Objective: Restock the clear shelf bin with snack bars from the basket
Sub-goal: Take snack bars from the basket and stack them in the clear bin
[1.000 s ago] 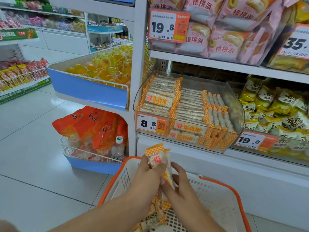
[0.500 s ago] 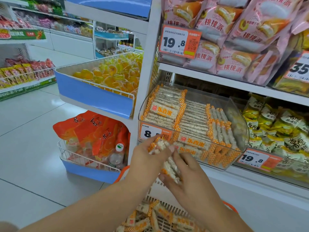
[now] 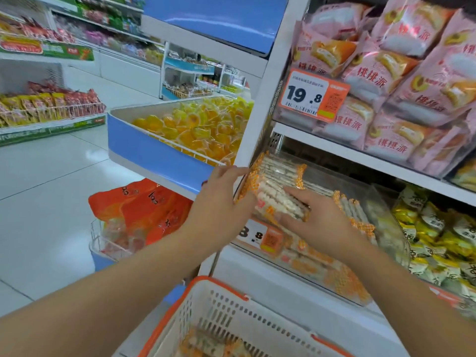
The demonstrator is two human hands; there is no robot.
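Observation:
A small stack of snack bars (image 3: 277, 195), white with orange checked ends, is held between both hands at the left front corner of the clear shelf bin (image 3: 386, 222). My left hand (image 3: 221, 199) grips the stack's left ends. My right hand (image 3: 316, 215) lies on its right side, fingers over the bars. The bin holds rows of the same bars and carries an 8.8 price tag (image 3: 260, 237) on its front. Below, the white basket (image 3: 231, 318) with orange rim holds several more bars (image 3: 213, 347) at its bottom.
Pink cake packs (image 3: 401, 81) with a 19.8 tag fill the shelf above. Yellow packets (image 3: 438, 233) sit right of the bin. A blue tray of yellow jelly cups (image 3: 195, 127) juts out at left, with orange bags (image 3: 144, 207) in a wire rack beneath. White floor tiles lie to the left.
Both hands rose with the bars from the basket up to the bin's left front corner. The view tilted up and closer to the shelf.

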